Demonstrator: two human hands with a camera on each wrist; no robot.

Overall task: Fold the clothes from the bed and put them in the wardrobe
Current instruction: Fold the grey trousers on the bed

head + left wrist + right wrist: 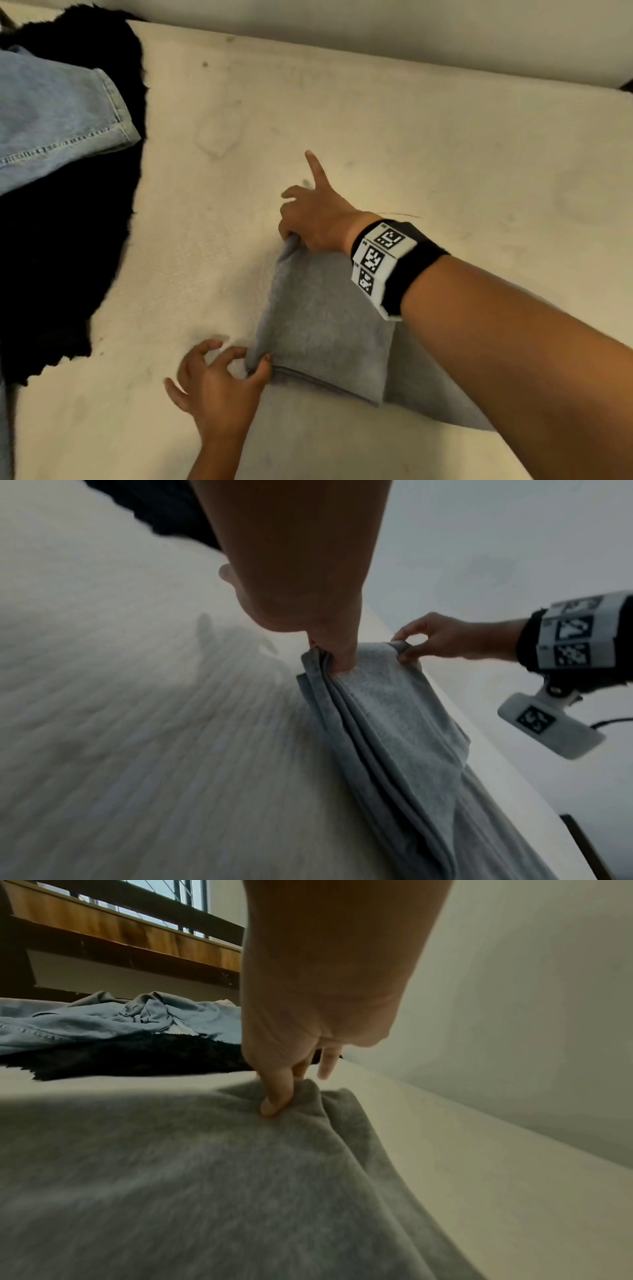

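A grey garment (318, 322) lies partly folded on the cream mattress (445, 144), its layered edge lifted slightly. My left hand (219, 380) pinches the near corner of that edge between thumb and fingers. My right hand (308, 219) pinches the far corner, with one finger sticking out straight. In the left wrist view the grey garment (383, 718) hangs in stacked layers below my left hand (329, 653), and my right hand (424, 642) holds the other corner. In the right wrist view my right hand (284, 1093) presses its thumb into the grey garment (205, 1177).
Light blue jeans (51, 116) lie on a black fuzzy blanket (68, 246) at the left of the mattress. A pale wall (411, 37) runs along the far edge. In the right wrist view a wooden window frame (120, 931) stands behind the jeans (113, 1020).
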